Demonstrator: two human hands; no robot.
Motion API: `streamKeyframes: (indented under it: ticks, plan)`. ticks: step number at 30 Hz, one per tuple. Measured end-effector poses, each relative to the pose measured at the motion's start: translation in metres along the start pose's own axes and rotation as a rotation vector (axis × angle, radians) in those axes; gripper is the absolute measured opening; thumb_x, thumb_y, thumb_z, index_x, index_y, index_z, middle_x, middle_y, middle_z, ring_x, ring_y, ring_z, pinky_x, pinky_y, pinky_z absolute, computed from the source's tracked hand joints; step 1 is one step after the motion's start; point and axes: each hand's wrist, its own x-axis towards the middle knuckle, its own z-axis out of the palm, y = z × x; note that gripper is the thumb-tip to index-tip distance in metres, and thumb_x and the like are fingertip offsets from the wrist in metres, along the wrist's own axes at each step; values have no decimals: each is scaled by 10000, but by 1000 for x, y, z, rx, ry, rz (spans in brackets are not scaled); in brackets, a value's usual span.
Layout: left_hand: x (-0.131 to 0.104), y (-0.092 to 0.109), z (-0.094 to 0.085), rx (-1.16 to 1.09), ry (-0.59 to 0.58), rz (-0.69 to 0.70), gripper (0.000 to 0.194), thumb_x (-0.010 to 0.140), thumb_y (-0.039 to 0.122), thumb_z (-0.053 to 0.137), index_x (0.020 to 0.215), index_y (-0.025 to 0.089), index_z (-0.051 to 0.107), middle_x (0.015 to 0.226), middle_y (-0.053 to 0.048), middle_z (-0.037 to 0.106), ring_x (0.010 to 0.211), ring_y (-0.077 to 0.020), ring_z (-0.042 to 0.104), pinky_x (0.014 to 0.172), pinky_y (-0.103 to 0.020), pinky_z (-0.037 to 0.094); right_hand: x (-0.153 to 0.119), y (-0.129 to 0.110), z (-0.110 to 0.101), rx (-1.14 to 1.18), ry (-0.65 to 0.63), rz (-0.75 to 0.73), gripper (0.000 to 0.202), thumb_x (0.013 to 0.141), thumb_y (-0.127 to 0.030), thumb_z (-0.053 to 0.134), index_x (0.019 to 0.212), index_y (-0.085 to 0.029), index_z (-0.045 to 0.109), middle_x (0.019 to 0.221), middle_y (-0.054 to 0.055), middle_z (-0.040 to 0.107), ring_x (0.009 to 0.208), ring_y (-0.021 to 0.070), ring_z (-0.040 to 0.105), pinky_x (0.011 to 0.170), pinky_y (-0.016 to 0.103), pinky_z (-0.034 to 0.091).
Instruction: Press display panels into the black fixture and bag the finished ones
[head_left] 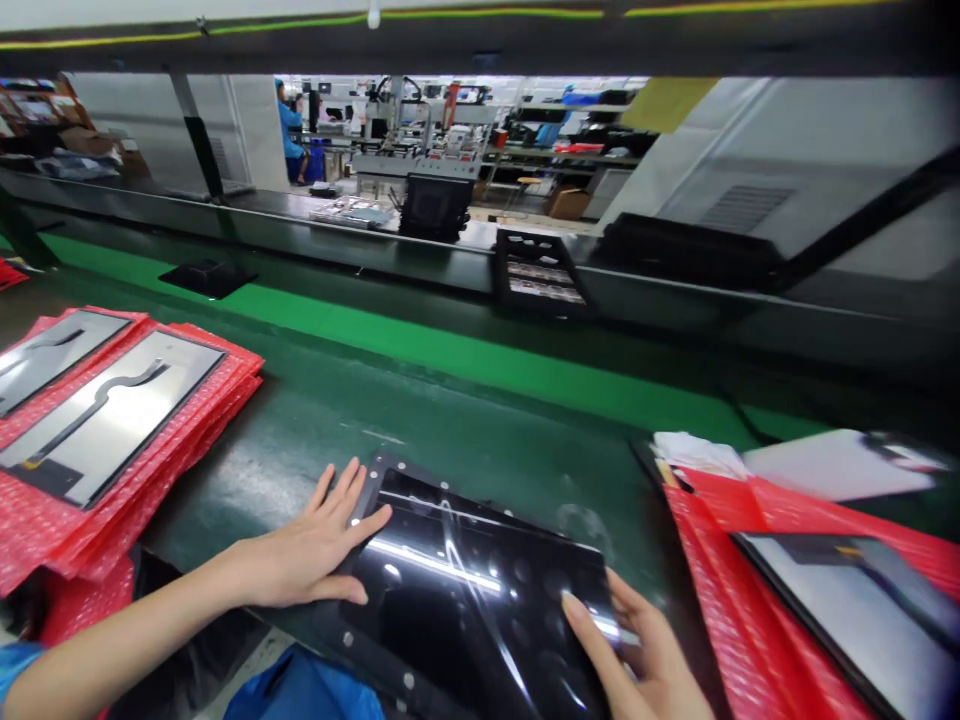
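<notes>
A glossy black display panel (465,590) lies in front of me on a dark plate (345,637) dotted with small round silver spots. My left hand (322,545) rests at the plate's left edge, fingers spread, the forefinger reaching over the panel's edge. At the panel's right end, my right hand (637,650) pinches the edge, thumb on top and fingers at the side. Bright light streaks reflect off the glossy surface. To the left, display panels with silver backs and ribbon cables (120,405) lie on red bubble-wrap bags (214,425).
On the right, another silver-backed panel (862,610) lies on red bubble wrap (697,560), near a white sheet (832,465). A black tray (540,270) with small parts stands at the back. Beyond the bench, a person in blue (289,125) is near machines and shelves.
</notes>
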Motion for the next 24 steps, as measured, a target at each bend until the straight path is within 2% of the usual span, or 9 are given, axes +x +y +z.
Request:
streamKeyframes:
  ticks: [2, 5, 8, 11, 14, 18, 21, 24]
  plan:
    - [-2, 2, 2, 56, 2, -7, 814, 942, 493, 571, 1570, 329, 80, 1627, -119, -115, 1473, -392, -97, 1148, -688, 143, 2, 5, -6, -116, 9, -148, 560, 825, -596, 625, 1222, -202, 584, 1113, 89, 649, 991, 275, 621, 790, 376, 534]
    - [-4, -4, 10, 134, 65, 8, 764, 959, 463, 547, 1568, 343, 100, 1642, -101, -50, 1484, -398, -7, 1126, -681, 234, 7, 10, -16, -299, -31, -349, 369, 929, -507, 528, 1141, -223, 632, 1034, 81, 627, 981, 262, 589, 859, 420, 499]
    - [-3, -19, 21, 209, 168, 59, 730, 944, 487, 550, 1558, 348, 181, 1645, -85, 71, 1479, -416, 107, 1088, -683, 306, 14, 11, -24, -458, -104, -436, 289, 994, -385, 454, 1151, -239, 647, 984, 70, 609, 953, 246, 568, 854, 424, 495]
    - [-2, -31, 33, 266, 220, 134, 748, 912, 509, 580, 1552, 335, 233, 1635, -88, 154, 1470, -427, 163, 1086, -688, 303, 22, 9, -31, -565, -106, -470, 289, 1010, -290, 429, 1203, -220, 631, 978, 71, 596, 949, 240, 546, 832, 417, 498]
    - [-3, -34, 44, 266, 283, 92, 741, 904, 500, 572, 1548, 325, 251, 1632, -86, 185, 1482, -403, 161, 1140, -664, 221, 30, 8, -35, -652, -118, -528, 365, 986, -156, 422, 1317, -210, 565, 994, 67, 585, 933, 231, 533, 821, 405, 502]
    - [-2, -30, 56, 242, 356, 43, 684, 910, 443, 531, 1533, 324, 274, 1625, -73, 222, 1491, -369, 166, 1178, -624, 139, 34, 13, -31, -899, -169, -708, 551, 880, 23, 402, 1386, -170, 507, 1056, 93, 584, 936, 242, 532, 786, 401, 511]
    - [0, -31, 64, 272, 411, 51, 675, 894, 417, 519, 1522, 322, 292, 1622, -66, 240, 1490, -362, 182, 1190, -602, 97, 35, 20, -26, -1083, -137, -844, 556, 805, 55, 456, 1343, -66, 529, 1022, 125, 605, 858, 255, 536, 720, 417, 512]
    - [3, -34, 74, 293, 449, 31, 707, 861, 443, 521, 1521, 324, 297, 1627, -56, 224, 1485, -381, 186, 1192, -598, 78, 34, 28, -21, -1171, -126, -900, 609, 722, 85, 489, 1322, -8, 525, 1006, 139, 622, 849, 266, 542, 731, 429, 513]
